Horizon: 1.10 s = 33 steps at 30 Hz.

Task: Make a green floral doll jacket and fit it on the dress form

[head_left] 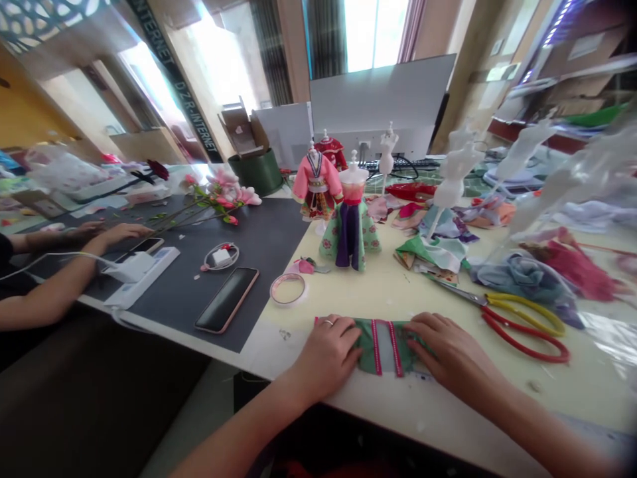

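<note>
A small green cloth piece [367,350] with pink dotted trim strips lies at the table's near edge, with a gap between its two trimmed edges. My left hand [332,346] rests on its left part, fingers stretched over the fabric, a ring on one finger. On the right part lies my right hand [442,346], its fingers spread on the cloth and partly covering it. Beyond them stands a small dress form in a green and purple skirt [351,229]. A roll of tape [288,289] sits to the left of the cloth; red-and-yellow-handled scissors [522,325] lie to its right.
A phone [227,300] and a power strip [142,277] are on the dark mat at left, near another person's hands [119,232]. Behind are a doll form in a pink top [317,178], bare white dress forms [454,176], fabric scraps [522,275] and a monitor [381,99].
</note>
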{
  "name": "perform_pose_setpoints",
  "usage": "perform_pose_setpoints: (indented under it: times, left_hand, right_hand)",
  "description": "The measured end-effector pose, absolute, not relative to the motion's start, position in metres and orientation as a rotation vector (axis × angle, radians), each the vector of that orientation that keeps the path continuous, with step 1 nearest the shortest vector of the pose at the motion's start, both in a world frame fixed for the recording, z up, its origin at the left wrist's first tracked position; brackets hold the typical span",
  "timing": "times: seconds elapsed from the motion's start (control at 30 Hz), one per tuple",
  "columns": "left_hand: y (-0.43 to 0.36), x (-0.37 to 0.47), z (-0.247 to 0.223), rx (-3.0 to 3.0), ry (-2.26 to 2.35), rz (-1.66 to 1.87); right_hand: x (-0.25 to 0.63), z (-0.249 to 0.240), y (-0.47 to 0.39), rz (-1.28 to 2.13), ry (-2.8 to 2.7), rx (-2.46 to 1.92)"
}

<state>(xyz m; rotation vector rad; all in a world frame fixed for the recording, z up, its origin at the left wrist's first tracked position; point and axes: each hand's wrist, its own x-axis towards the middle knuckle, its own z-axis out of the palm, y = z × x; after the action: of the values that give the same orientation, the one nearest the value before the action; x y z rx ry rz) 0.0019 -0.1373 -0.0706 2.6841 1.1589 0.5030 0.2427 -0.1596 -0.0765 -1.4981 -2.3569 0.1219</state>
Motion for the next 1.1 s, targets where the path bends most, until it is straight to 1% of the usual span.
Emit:
perform_pose_setpoints:
  times: [0.13,0.37,0.53,0.83,1.1]
  left_hand:
    - [-0.135,0.006,-0.072,2.634,1.103,0.590]
    - [-0.123,0.024,-0.068,2.641,1.218,0.438]
    - [-0.121,0.028,-0.063,2.606,1.292,0.492]
    - [-0.112,0.049,-0.069,2.481,1.459,0.284]
    - [-0.114,0.048,-0.072,2.431,1.462,0.404]
  right_hand:
    - [0.241,-0.068,-0.164,0.169,-2.354,-1.486]
    - [0.233,-0.065,-0.159,0.253,-2.392,-1.634]
    - [0.226,-0.055,-0.157,0.257,-2.402,-1.712]
    - [0.204,-0.063,-0.145,0.104,-2.441,-1.875]
    - [0.198,-0.064,-0.145,0.077,-2.402,-1.885]
